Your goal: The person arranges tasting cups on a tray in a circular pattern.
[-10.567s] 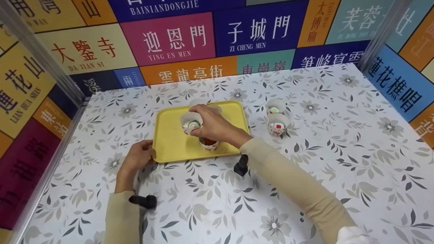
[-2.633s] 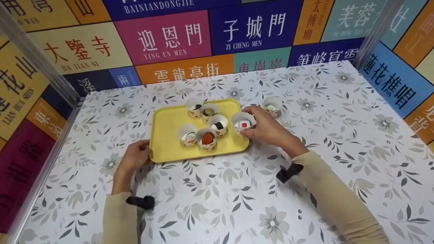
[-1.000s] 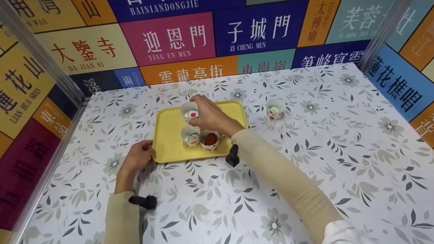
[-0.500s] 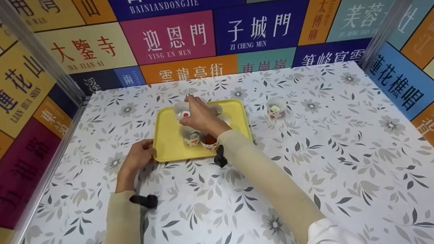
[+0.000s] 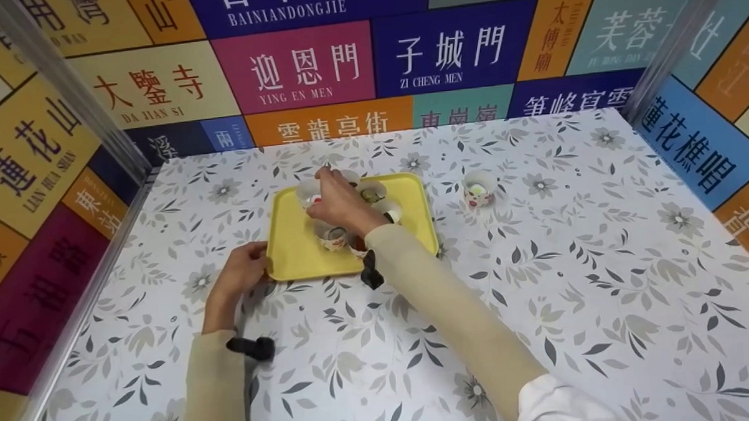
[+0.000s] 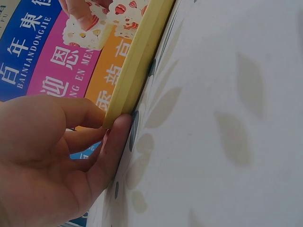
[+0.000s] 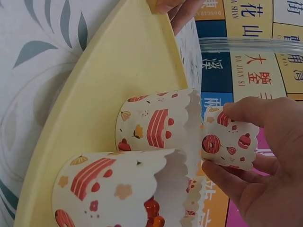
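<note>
My right hand (image 5: 343, 202) grips a white paper baking cup (image 7: 230, 137) printed with red cakes, over the far left part of the yellow tray (image 5: 291, 241). A bit of the red-marked piece inside shows in the head view; whether the cup touches the tray I cannot tell. My left hand (image 5: 241, 272) pinches the tray's near left corner, thumb and fingers about the rim in the left wrist view. Several like cups stand on the tray: one in front (image 5: 333, 238), one with red filling (image 7: 104, 189) partly behind my right forearm, others (image 5: 372, 190) behind the hand.
One more baking cup (image 5: 478, 193), with a pale green and white piece in it, stands on the table right of the tray. A floral cloth (image 5: 576, 278) covers the table. Printed panels (image 5: 295, 70) wall it at the back and sides.
My right hand brought the red-marked cup from the right of the tray to its far left, moving slightly left and lower lately. Earlier it carried another cup there. My left hand stayed on the corner.
</note>
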{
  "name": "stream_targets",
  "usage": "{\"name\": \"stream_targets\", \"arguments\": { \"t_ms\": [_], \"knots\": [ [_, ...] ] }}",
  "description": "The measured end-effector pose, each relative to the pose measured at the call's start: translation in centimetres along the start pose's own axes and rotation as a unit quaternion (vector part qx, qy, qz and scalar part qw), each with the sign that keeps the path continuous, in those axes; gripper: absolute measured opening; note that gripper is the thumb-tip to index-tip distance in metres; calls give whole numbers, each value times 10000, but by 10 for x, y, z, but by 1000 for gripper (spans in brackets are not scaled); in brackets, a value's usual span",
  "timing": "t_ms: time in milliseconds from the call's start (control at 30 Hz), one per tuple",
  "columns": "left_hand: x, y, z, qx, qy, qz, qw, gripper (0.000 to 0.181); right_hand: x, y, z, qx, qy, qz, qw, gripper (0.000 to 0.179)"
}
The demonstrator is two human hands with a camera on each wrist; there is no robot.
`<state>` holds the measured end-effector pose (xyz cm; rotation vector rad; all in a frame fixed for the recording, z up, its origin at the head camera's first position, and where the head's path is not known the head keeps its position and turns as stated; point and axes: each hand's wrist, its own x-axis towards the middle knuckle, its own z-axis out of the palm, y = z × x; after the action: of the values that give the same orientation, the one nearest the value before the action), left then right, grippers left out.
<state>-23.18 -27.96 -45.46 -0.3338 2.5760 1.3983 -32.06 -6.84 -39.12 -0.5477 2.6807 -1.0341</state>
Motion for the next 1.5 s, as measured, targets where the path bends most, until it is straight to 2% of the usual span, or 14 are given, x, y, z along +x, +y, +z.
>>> {"name": "stream_targets", "arguments": {
  "t_ms": [367,567,767,900,1067,1300,1500],
  "knots": [
    [0,1,1,-58,5,24,10000,53,4,-3,-2,151,228,-45,9996,69],
    [0,-1,1,-139,3,53,9999,53,4,-4,7,-168,-2,-6,9999,66],
    [0,-3,2,-310,2,87,9995,53,4,-3,17,-738,-87,164,9971,73],
    [1,-3,3,-204,35,50,9998,52,4,0,23,-969,-253,264,9946,75],
    [1,-2,3,-165,117,28,9998,52,5,1,27,-972,-238,223,9947,80],
    [2,0,3,-72,119,90,9999,52,6,-1,31,-1111,-73,524,9924,86],
    [1,-2,2,26,99,24,9999,52,3,-2,32,-906,-243,607,9937,91]
  ]
}}
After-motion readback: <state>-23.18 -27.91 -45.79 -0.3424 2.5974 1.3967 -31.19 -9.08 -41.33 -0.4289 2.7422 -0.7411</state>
